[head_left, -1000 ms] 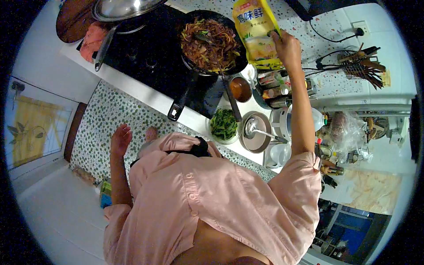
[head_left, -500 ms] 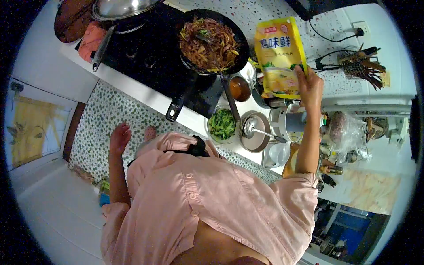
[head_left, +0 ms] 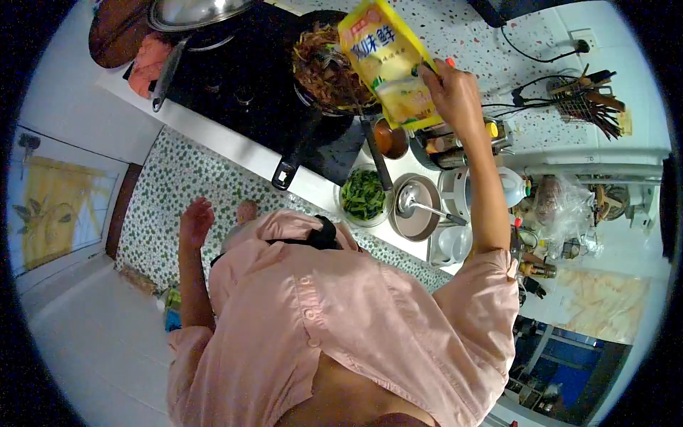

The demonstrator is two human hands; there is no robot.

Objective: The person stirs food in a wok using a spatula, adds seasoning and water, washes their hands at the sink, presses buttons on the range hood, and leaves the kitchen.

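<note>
My right hand [head_left: 455, 96] grips the lower edge of a yellow seasoning packet [head_left: 388, 64] with printed characters. The packet tilts over the right side of a black wok [head_left: 313, 20], which holds a stir-fry of brown strips and yellow-green pieces [head_left: 324, 67]. A spatula [head_left: 376, 153] lies in the wok, its dark handle reaching over the rim toward me. Whether anything is leaving the packet, I cannot tell. Away from the counter, my left hand [head_left: 196, 222] hangs over the floor with loosely bent fingers and nothing in it.
Near the wok stand a bowl of chopped greens [head_left: 363, 196], a bowl of reddish-brown sauce [head_left: 390, 139] and a pan [head_left: 415, 229] with a ladle [head_left: 427, 208]. A lidded pan [head_left: 192, 16] sits at the stove's left. A utensil basket [head_left: 580, 99] is at the right.
My right hand has moved left with the packet, which now leans and covers part of the wok. Bottles behind it have come into view. My left hand has hardly moved.
</note>
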